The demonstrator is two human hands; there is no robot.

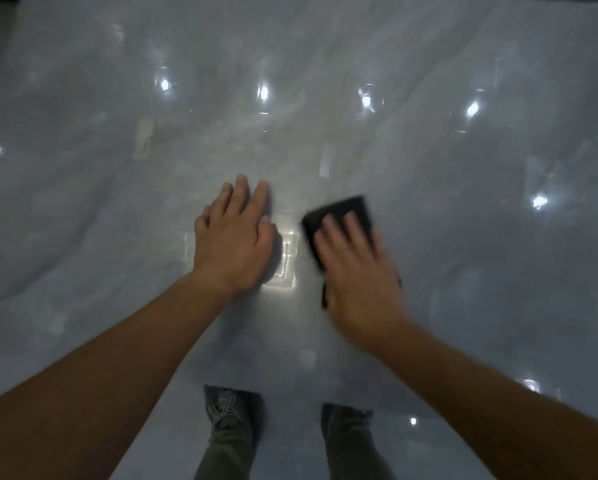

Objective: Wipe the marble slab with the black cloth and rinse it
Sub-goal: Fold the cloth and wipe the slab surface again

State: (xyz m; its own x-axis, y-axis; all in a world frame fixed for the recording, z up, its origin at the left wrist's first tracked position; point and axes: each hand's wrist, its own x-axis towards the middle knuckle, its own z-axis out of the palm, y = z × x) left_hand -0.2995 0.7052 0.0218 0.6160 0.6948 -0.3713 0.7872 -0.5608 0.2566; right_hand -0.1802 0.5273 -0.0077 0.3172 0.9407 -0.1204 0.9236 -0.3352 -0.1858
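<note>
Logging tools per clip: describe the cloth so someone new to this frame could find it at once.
A pale glossy marble slab fills the view, with both hands pressed flat on it near the middle. The cloth lies under the right hand, sticking out past its fingertips. It is the only black thing on the slab; the left hand covers nothing.

Your right hand (359, 268) presses flat on the black cloth (339, 216) on the shiny marble slab (325, 64). Your left hand (235, 237) lies flat just beside it. Your shoes (228, 414) show below.
</note>
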